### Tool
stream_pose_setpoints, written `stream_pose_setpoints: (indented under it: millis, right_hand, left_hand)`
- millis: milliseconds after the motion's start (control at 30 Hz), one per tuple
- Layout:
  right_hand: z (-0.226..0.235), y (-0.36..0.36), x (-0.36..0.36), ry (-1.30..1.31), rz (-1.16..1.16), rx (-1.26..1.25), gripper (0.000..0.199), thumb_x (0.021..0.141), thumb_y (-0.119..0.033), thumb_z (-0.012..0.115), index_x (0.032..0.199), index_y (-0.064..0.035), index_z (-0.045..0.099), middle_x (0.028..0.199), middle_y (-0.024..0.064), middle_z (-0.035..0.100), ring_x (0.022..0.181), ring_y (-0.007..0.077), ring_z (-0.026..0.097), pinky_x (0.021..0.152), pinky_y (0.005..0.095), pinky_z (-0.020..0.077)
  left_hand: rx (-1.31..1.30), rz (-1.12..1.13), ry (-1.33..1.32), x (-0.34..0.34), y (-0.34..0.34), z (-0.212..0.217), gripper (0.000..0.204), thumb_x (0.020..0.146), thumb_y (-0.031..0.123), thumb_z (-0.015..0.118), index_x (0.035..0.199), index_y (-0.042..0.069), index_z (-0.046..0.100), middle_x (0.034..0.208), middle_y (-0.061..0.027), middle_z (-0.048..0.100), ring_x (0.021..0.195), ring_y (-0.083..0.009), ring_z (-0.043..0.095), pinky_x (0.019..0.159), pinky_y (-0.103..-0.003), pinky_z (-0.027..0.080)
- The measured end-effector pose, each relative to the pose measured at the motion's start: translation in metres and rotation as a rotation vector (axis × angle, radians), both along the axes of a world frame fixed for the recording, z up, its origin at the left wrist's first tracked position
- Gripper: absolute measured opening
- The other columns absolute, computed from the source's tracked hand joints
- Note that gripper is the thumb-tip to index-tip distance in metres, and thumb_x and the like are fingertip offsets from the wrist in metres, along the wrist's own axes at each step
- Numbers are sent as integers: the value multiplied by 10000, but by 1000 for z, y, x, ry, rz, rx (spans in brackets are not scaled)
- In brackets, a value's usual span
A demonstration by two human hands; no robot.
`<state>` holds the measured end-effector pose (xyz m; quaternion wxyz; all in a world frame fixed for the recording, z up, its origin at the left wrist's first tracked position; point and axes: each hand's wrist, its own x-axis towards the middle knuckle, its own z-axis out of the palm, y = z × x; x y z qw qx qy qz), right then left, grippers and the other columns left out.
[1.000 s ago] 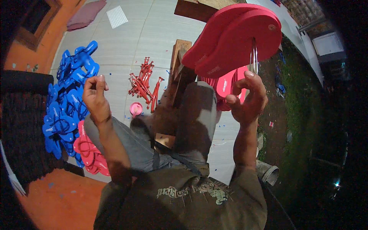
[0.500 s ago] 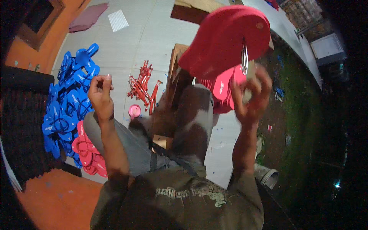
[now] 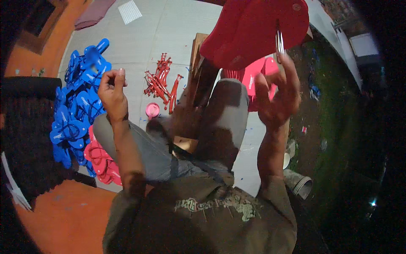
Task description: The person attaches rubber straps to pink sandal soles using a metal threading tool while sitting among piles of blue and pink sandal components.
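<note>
A red flip-flop sole [image 3: 253, 34], apparently with another overlapping it, is raised in front of me at the upper right; its support is hidden. A slim metal-pronged tool [image 3: 278, 41] meets its face. My right hand [image 3: 279, 97] is at the tool's lower end with fingers bent and the index finger against the metal; the fingers cover the handle. Away to the left, my left hand [image 3: 113, 95] is raised, its fingers curled and thumb up, with nothing visible in it. More red soles [image 3: 253, 80] lie stacked beneath the raised one.
Blue flip-flops [image 3: 80, 106] are heaped at the left, with red flip-flops [image 3: 101, 161] nearer me. On the floor are red straps [image 3: 163, 80] and a pink cup [image 3: 152, 111]. A wooden bench [image 3: 198, 63] stands between my legs. A pipe [image 3: 300, 184] lies at the right.
The red sole and tool now appear higher and slightly farther right. My right index finger is straighter along the metal, and the pale handle seen before is hidden. My left hand keeps its curled pose.
</note>
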<state>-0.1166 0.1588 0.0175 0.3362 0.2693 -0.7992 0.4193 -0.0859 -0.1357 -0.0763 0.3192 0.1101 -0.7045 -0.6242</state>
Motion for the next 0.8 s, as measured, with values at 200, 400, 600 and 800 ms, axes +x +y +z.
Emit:
stream_pose_setpoints:
  millis: [200,400,600,800]
  right_hand:
    - [-163,-64,50,-861,-14,-537,464,763,-63,553,1193,-35,381,762,45,543,609,117,525,567,260,463]
    - [-321,-77,-19,-1175,-183,-1172,581,679,-29,664,1170,-73,354,858,55,559,621,181,534,567,290,469]
    - [-282,-89,26,-1029,-223,-979,576,705,-106,624,1184,-108,302,721,33,471,590,128,487,469,256,417]
    - [-279,-128,41,-758,-101,-642,628,708,-185,637,1207,-52,279,808,85,501,696,182,497,610,291,422]
  left_hand:
    - [34,57,21,4,2,11,127,797,134,593,753,33,532,633,11,479,576,-51,421,542,-180,331]
    - [116,39,12,8,-10,5,132,796,136,599,757,30,531,637,5,486,582,-56,429,548,-184,337]
    - [134,37,144,22,-22,17,98,818,105,550,791,26,499,640,-29,485,580,-93,443,532,-211,344]
    - [167,81,111,33,-33,18,92,822,91,536,799,15,489,653,-39,473,608,-114,434,584,-240,355]
